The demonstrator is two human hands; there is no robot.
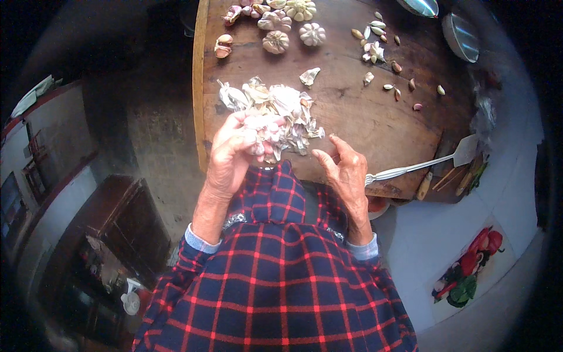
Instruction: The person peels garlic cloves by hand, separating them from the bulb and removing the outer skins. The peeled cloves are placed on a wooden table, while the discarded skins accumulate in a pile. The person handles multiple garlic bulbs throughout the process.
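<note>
My left hand (231, 152) is closed around a garlic bulb (264, 130) whose cloves show pinkish white between the fingers. Beneath and beyond it lies a heap of dry garlic skins (286, 101) on the wooden table (352, 123). To the right of the heap, my right hand (347, 167) hovers by the table's near edge with thumb and forefinger apart; nothing shows between them. Whole garlic bulbs (276, 42) sit at the far left. Loose garlic cloves (377, 31) are scattered at the far right, some of them in a small cluster (374, 53).
A spatula (413, 168) with a pale ribbed handle lies across the near right corner, close to my right wrist. Beyond it is a wooden-handled tool (424, 185). Metal bowls (460, 37) stand at the far right. A dark wooden cabinet (127, 220) is at lower left.
</note>
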